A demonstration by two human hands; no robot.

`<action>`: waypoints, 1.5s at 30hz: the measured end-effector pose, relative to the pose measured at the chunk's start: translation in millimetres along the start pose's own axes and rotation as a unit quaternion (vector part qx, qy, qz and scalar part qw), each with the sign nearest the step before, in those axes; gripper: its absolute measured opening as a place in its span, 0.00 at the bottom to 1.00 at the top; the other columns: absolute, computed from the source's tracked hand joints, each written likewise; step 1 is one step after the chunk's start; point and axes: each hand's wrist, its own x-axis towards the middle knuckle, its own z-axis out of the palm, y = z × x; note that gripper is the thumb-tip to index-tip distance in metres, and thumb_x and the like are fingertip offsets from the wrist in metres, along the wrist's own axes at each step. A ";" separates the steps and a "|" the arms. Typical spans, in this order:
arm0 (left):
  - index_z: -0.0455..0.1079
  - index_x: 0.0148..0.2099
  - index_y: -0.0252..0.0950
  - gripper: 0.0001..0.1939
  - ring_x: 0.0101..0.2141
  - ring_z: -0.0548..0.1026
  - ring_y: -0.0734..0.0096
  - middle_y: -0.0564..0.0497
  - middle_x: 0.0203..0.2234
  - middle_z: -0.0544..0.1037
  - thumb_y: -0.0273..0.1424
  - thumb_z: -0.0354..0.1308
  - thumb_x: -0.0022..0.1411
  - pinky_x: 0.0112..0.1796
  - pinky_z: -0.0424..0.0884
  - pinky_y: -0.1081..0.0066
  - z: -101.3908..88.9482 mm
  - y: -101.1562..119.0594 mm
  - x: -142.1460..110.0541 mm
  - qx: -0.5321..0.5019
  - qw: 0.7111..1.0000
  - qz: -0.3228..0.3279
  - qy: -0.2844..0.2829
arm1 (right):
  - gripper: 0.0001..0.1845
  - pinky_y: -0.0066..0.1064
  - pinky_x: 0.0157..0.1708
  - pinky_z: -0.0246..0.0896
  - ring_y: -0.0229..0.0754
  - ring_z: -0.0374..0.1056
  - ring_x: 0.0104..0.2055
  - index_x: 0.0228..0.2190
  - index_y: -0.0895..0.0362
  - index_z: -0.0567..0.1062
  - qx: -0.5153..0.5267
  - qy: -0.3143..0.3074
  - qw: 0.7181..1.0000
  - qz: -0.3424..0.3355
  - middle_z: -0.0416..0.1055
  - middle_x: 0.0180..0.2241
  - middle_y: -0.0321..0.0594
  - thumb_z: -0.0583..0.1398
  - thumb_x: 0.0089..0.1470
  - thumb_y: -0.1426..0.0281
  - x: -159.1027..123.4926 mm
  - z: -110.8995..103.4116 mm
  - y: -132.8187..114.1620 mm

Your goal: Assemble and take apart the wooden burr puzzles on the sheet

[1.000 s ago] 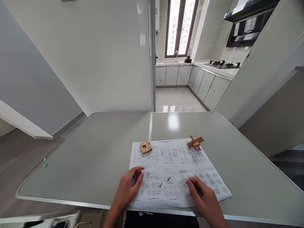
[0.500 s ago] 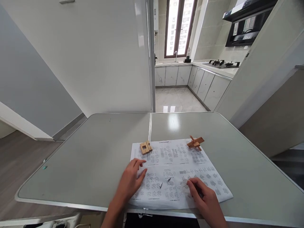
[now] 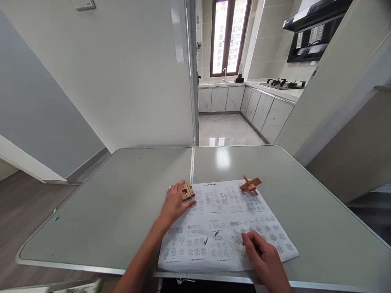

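Note:
A light wooden block puzzle (image 3: 189,190) with a square gap in it lies on the upper left of a printed paper sheet (image 3: 226,215). My left hand (image 3: 175,202) reaches around its left side, fingers at the far edge and thumb stretched along the near edge. The fingers are apart; whether they touch the puzzle I cannot tell. Lower on the sheet, at its right, rests my right hand (image 3: 263,253), fingers curled and thumb against the index finger. Anything inside that grip is hidden. A reddish-brown wooden puzzle of crossed pieces (image 3: 250,185) sits at the sheet's upper right.
The sheet lies on a grey-green table (image 3: 106,211) with a pale metal rim and a seam down its middle. A small green bit (image 3: 55,219) is near the left edge. Beyond the table stand a white panel (image 3: 146,81) and a kitchen with a gas hob (image 3: 284,84).
My left hand has moved forward from the sheet's left part to the light wooden puzzle. My right hand and both puzzles have stayed about where they were.

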 end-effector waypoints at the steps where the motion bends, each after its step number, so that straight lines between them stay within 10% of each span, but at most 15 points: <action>1: 0.57 0.70 0.43 0.43 0.60 0.70 0.46 0.42 0.59 0.73 0.43 0.72 0.59 0.60 0.65 0.46 2.4 -0.6 2.4 -0.010 1.000 -0.001 0.000 | 0.28 0.30 0.25 0.51 0.39 0.52 0.24 0.24 0.52 0.65 0.003 -0.002 1.000 0.004 0.54 0.22 0.30 0.55 0.64 0.44 0.2 -0.1 0.2; 10: 0.63 0.66 0.44 0.35 0.55 0.76 0.53 0.46 0.54 0.77 0.39 0.70 0.61 0.57 0.73 0.53 -3.5 5.2 2.7 -0.100 0.995 0.011 -0.016 | 0.28 0.30 0.25 0.51 0.39 0.52 0.24 0.24 0.52 0.67 -0.005 -0.021 1.000 -0.009 0.54 0.21 0.30 0.55 0.64 0.44 1.5 0.9 -1.1; 27: 0.61 0.68 0.49 0.44 0.56 0.73 0.51 0.46 0.55 0.73 0.28 0.77 0.54 0.57 0.74 0.49 16.0 83.7 -85.1 -0.191 0.975 0.033 -0.105 | 0.18 0.30 0.27 0.57 0.42 0.65 0.24 0.34 0.51 0.73 -0.085 -0.192 0.974 -0.080 0.71 0.24 0.33 0.54 0.71 0.55 19.1 3.6 -45.3; 45: 0.73 0.58 0.47 0.34 0.54 0.73 0.48 0.45 0.53 0.73 0.40 0.79 0.50 0.55 0.74 0.48 -4.9 63.4 -99.5 -0.173 0.983 0.000 -0.060 | 0.07 0.31 0.26 0.56 0.44 0.71 0.22 0.42 0.49 0.76 -0.203 -0.155 0.961 -0.109 0.72 0.20 0.30 0.61 0.62 0.63 17.6 34.7 -36.9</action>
